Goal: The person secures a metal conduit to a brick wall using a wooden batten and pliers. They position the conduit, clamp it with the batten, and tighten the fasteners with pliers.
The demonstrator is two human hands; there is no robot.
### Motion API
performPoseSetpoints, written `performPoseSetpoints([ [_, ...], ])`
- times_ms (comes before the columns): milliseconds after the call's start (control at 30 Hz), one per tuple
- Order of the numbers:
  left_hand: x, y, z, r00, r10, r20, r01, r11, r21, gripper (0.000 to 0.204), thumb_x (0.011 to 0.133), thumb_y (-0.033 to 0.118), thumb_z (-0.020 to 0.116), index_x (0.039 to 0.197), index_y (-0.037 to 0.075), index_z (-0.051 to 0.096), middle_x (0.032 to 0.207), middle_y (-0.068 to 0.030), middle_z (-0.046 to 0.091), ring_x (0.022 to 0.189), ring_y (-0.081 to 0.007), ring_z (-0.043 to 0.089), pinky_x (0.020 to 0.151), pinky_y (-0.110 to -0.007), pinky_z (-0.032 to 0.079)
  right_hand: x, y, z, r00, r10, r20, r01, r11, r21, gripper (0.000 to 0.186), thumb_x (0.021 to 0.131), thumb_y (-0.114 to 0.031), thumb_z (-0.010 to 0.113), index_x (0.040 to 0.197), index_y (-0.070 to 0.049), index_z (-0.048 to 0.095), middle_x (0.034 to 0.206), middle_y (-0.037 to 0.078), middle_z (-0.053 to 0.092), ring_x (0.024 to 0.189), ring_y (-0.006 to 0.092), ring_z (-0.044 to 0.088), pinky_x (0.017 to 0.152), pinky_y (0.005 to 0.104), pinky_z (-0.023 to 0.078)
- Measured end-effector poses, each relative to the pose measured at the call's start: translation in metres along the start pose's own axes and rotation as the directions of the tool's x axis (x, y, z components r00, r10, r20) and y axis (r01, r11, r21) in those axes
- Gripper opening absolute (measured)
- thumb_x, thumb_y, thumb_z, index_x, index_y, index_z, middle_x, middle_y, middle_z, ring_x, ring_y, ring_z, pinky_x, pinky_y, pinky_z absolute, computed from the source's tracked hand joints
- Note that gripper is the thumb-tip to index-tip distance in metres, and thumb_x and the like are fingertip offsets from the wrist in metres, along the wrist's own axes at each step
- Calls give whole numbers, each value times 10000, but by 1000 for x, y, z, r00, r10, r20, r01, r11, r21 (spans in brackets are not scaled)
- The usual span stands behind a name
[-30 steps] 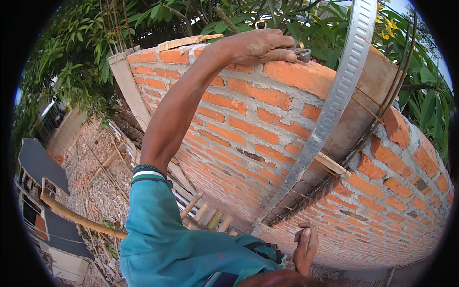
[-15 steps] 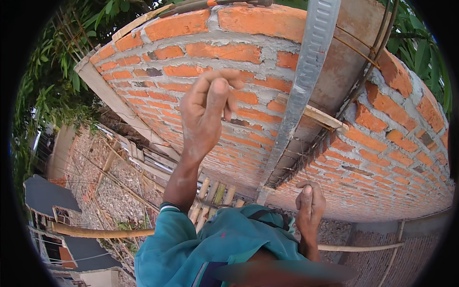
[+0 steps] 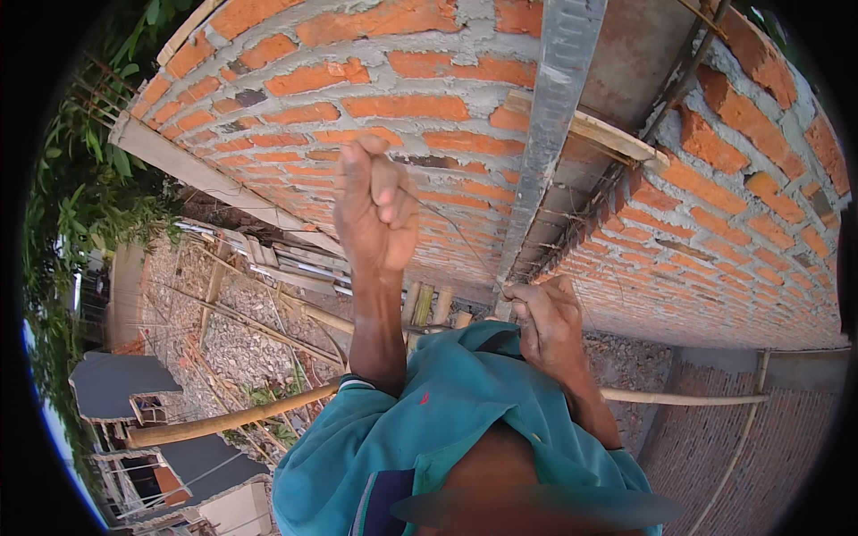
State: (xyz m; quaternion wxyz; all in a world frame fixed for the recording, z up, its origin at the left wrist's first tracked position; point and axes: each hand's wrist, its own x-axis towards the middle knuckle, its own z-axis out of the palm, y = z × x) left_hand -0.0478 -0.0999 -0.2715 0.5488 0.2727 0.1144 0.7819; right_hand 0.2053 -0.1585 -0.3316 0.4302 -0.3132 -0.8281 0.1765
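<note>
Between my two hands runs a thin dark strand, wire or string; I cannot tell which. My left hand is raised in front of the brick wall, its fingers curled round the strand's upper end. Lower and to the right, close to my chest, my right hand pinches the other end. A ribbed grey metal channel stands upright against the wall just beyond my right hand. A short wooden batten lies across behind that channel.
Right of the channel is a recess with thin rods, then more brickwork. Bamboo poles lie below, and a horizontal pole crosses at left. Rubble ground and grey roofs are far down.
My right hand has risen and moved left toward the channel's foot. My left hand has turned at the wrist. The strand now shows stretched between them, and the view has tilted downward.
</note>
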Motion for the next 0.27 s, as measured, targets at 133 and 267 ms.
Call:
performPoseSetpoints([
  [133, 23, 36, 14, 969, 172, 175, -180, 983, 32, 400, 1126, 300, 479, 1287, -42, 613, 629, -14, 523, 467, -40, 425, 362, -176, 350, -33, 9, 5, 875, 439, -204, -428, 898, 98, 57, 993, -21, 608, 1006, -23, 664, 820, 132, 690, 667, 292, 581, 621, 395, 477],
  [267, 4, 29, 32, 965, 181, 191, -239, 908, 343, 453, 1120, 335, 486, 1324, -54, 598, 637, -24, 566, 437, -50, 442, 345, -172, 390, -64, 6, -2, 743, 458, -488, -495, 867, 62, 83, 1038, -70, 583, 1042, -43, 661, 872, 115, 730, 703, 273, 607, 655, 381, 492],
])
